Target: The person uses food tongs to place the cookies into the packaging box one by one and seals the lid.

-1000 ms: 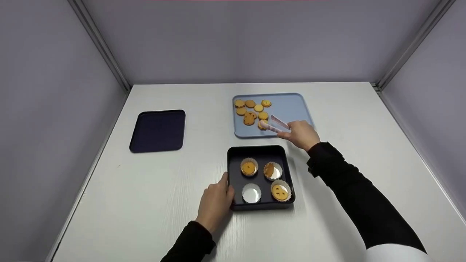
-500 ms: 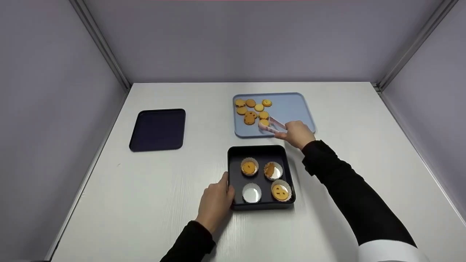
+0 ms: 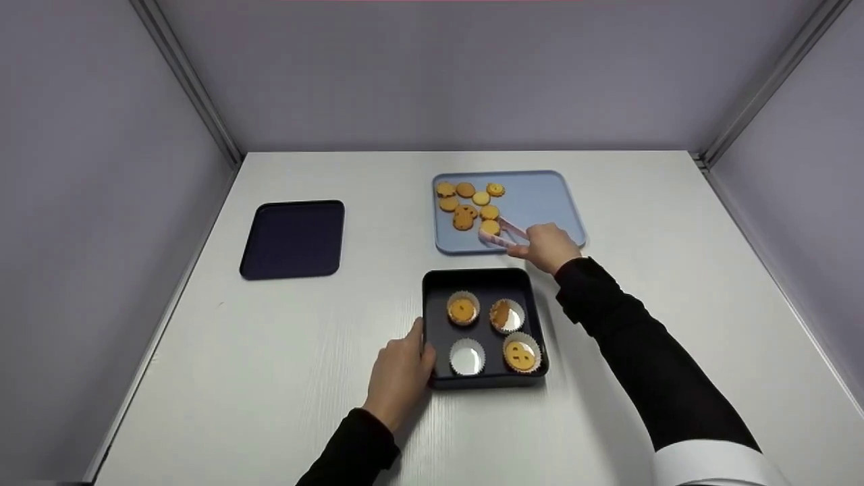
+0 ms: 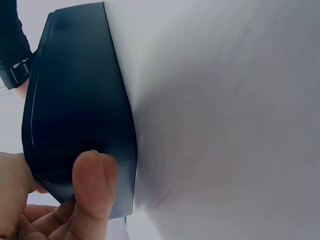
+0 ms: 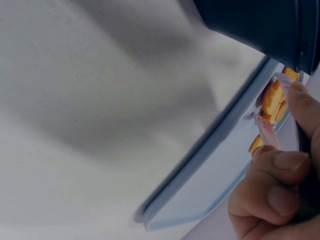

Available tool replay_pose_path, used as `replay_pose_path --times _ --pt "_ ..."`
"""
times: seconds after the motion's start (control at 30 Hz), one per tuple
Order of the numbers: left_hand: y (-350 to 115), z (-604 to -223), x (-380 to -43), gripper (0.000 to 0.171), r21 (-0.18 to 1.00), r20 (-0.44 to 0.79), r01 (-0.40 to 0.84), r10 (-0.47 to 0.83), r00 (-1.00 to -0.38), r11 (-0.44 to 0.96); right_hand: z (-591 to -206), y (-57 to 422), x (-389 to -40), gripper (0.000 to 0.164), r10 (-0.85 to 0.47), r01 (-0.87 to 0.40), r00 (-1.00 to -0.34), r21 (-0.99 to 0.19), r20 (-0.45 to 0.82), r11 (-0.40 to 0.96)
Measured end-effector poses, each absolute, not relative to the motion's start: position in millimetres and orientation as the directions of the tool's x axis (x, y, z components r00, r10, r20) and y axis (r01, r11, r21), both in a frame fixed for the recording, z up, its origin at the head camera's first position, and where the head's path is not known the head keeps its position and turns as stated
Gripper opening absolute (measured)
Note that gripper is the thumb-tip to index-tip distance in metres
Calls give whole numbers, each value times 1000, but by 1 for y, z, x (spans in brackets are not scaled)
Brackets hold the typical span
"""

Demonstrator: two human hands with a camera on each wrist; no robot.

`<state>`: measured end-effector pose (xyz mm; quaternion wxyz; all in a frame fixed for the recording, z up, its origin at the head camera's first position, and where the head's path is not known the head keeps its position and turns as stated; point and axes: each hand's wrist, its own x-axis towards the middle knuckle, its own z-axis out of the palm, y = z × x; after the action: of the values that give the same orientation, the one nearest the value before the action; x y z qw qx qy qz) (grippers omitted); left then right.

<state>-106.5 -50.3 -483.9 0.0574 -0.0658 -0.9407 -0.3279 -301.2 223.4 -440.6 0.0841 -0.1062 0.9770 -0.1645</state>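
Note:
My right hand (image 3: 550, 248) holds a pair of small pink tongs (image 3: 495, 239) over the light blue tray (image 3: 540, 196). The tongs' two arms are spread, with a round cookie (image 3: 490, 228) between their tips. Several other cookies (image 3: 464, 217) lie on the tray's left half. At the front, my left hand (image 3: 399, 370) grips the near left corner of a dark square baking pan (image 3: 442, 337); one finger (image 4: 92, 185) lies against its side wall. Inside the pan stand paper baking cups. A back-left cup (image 3: 463, 308) and two right-hand ones hold cookies, while the front-left paper cup (image 3: 467, 357) has none.
A flat dark tray (image 3: 293, 239) lies at the left on the white table (image 3: 270, 364). Grey panels (image 3: 432, 81) close off the back and both sides. The pan stands just in front of the blue tray, below the right forearm's path.
My right hand has shifted slightly left, bringing the tongs' tips around the nearest cookie. My left hand stays on the pan.

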Motion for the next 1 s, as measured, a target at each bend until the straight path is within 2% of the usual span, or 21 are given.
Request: replay_pose_path --times 0.23,1.0 --pt "-51 -484 -107 47 613 151 166 91 -984 772 -442 224 -302 38 -245 -191 -962 -340 -123 921" --pt "-51 -485 -107 48 615 147 159 86 -985 773 -447 237 -301 28 -309 -293 -951 -339 7 894"
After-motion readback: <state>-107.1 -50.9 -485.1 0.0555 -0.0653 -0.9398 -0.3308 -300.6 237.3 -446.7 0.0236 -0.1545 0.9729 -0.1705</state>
